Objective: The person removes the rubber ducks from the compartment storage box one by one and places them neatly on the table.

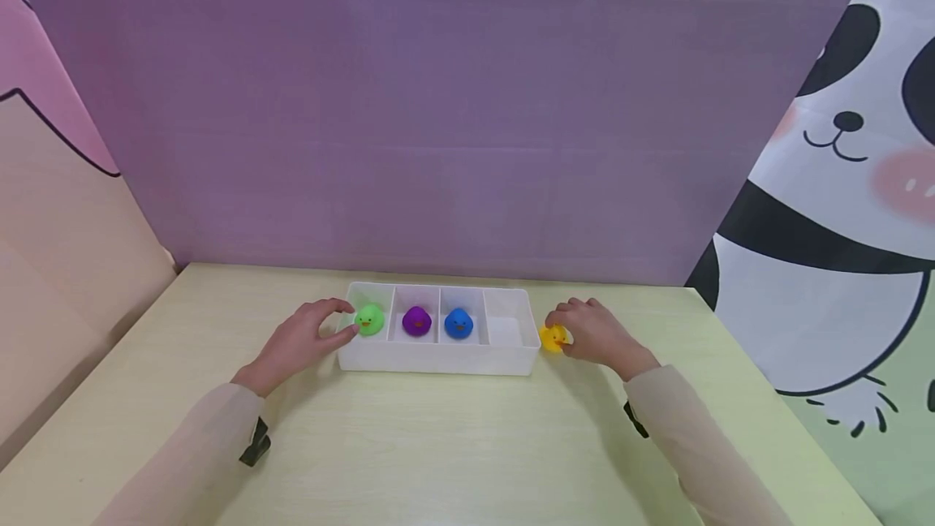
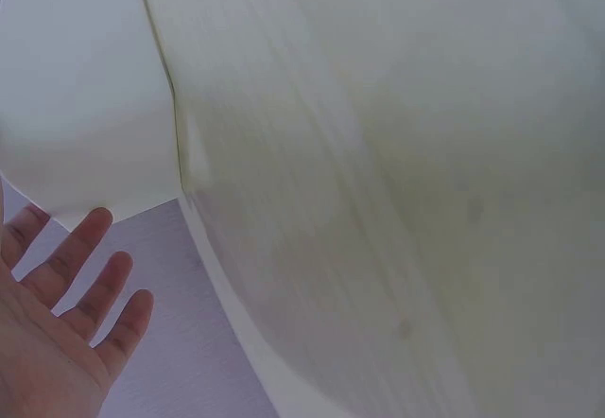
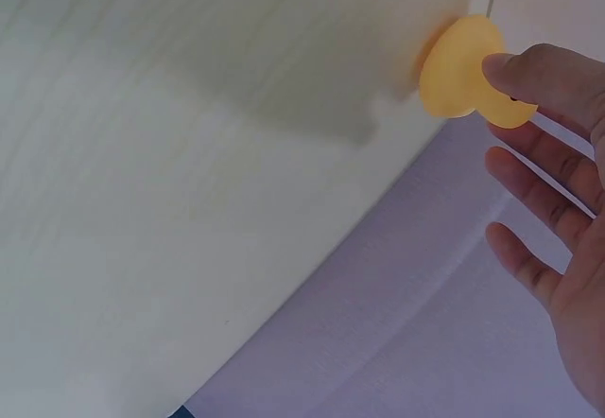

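Observation:
A white divided box (image 1: pixel 438 360) lies on the table with its compartments side by side. From left to right sit a green rubber duck (image 1: pixel 371 318), a purple rubber duck (image 1: pixel 417 321) and a blue rubber duck (image 1: pixel 458 323); the rightmost compartment holds nothing. My left hand (image 1: pixel 307 335) is at the box's left end, thumb and fingers apart beside the green duck. Its fingers (image 2: pixel 71 257) look spread in the left wrist view. Just off the box's right end, my right hand (image 1: pixel 592 331) pinches a yellow rubber duck (image 3: pixel 460 70) between thumb and fingers.
The pale wooden table (image 1: pixel 438 445) ends at a purple backdrop (image 1: pixel 438 104). A panda picture (image 1: pixel 840 226) covers the right side, and a pink and beige panel (image 1: pixel 58 226) stands at the left.

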